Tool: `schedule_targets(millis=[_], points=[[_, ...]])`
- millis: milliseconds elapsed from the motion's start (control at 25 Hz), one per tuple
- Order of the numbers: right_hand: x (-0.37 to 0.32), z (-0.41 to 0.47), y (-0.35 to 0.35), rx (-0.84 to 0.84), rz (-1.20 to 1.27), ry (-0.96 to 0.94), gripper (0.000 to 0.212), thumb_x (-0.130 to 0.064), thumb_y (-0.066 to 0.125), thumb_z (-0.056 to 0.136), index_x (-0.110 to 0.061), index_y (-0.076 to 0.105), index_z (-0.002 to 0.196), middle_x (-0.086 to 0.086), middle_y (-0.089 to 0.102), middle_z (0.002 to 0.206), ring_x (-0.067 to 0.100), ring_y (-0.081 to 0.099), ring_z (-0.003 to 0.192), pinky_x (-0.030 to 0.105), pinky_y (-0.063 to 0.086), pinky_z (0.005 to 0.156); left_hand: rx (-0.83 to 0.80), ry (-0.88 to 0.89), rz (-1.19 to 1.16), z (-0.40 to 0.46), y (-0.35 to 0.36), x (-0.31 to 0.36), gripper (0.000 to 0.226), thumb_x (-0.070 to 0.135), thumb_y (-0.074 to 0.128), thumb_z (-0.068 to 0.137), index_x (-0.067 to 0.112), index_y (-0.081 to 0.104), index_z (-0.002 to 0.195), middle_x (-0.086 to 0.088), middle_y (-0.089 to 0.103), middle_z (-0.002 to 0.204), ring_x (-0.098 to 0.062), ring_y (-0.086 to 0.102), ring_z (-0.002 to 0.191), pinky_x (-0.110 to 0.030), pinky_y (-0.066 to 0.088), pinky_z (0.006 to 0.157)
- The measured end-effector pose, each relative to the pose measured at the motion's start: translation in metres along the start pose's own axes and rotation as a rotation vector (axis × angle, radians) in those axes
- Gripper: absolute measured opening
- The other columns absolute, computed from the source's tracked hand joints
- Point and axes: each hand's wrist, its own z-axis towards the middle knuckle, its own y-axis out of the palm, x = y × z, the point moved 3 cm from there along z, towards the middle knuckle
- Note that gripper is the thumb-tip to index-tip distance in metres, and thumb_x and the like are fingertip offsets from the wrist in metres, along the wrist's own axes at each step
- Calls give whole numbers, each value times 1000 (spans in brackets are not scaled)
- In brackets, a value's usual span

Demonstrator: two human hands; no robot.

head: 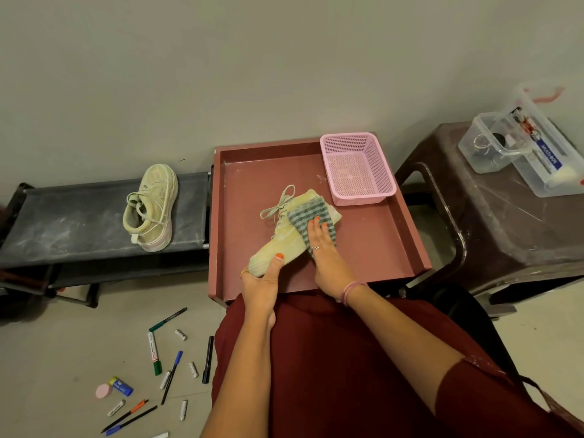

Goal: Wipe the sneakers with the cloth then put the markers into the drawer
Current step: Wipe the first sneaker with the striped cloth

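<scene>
- While the left hand [260, 287] grips the toe of the dusty canvas sneaker [286, 245] in the shallow red tray [373, 248], the right hand [322, 245] presses a striped woven cloth [305, 216] flat on its side.
- Second sneaker [151, 208]: on the dark bench, far left of both hands.
- Slim cylindrical markers [155, 354]: scattered on the floor, below the left hand.

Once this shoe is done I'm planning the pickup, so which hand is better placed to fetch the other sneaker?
Probably the left hand: the other sneaker sits on the dark rack to its side, while the right hand presses the cloth farther away.
</scene>
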Motion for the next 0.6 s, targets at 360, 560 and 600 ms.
schedule_targets(millis=[360,560,600], points=[[17,-11,0,-7,-76,-53,96,23,33,76,-20,-16,148,-9,-31,149,9,-23,140,33,7,121,-19,-20,-3,0,-1,1,76,49,83,57,7,58,115,-6,70,105,-17,67,98,-34,52,91],[-12,-24,11,-13,32,-19,91,22,33,80,-15,-13,149,-13,-31,144,7,-26,135,29,0,119,-13,-19,4,1,-1,5,46,33,82,70,12,62,106,-6,71,101,-19,67,98,-35,52,92],[-19,-33,14,-37,50,-62,91,21,34,80,-15,-13,149,-13,-30,146,6,-25,136,26,-1,118,-12,-24,1,3,-2,4,60,41,83,62,10,61,109,-6,71,103,-20,67,99,-37,52,92]])
